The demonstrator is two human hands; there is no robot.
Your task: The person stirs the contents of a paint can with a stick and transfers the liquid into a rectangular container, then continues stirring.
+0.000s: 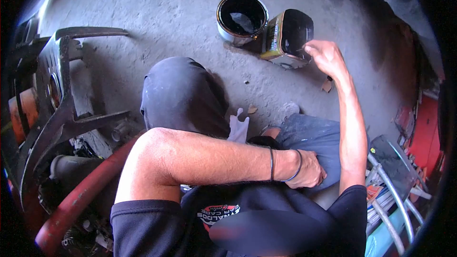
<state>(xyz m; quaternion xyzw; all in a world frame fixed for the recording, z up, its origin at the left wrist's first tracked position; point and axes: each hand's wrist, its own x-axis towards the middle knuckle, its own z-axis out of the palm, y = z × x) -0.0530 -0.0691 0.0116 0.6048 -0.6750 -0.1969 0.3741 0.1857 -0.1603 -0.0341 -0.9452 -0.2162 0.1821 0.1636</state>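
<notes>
My right hand [326, 57] reaches to the near right rim of a rectangular metal can [272, 38] whose top is open and whose inside is dark. Its thumb and fingers are pinched together over the rim; a thin thing seems to be between them, too small to name. Touching or close beside the can stands a round bucket [236, 38] with dark, shiny liquid inside. My left hand [307, 169], with two dark bands at the wrist, lies across my lap on the dark trousers [309, 135]. Its fingers are curled and their inner side is hidden.
A dark metal frame part [64, 76] and a red tube [90, 195] crowd the left side. Metal tubes [392, 190] and other clutter lie at the lower right, near a red panel [426, 133]. A whitish rag [238, 126] hangs near my knee above the concrete floor [157, 19].
</notes>
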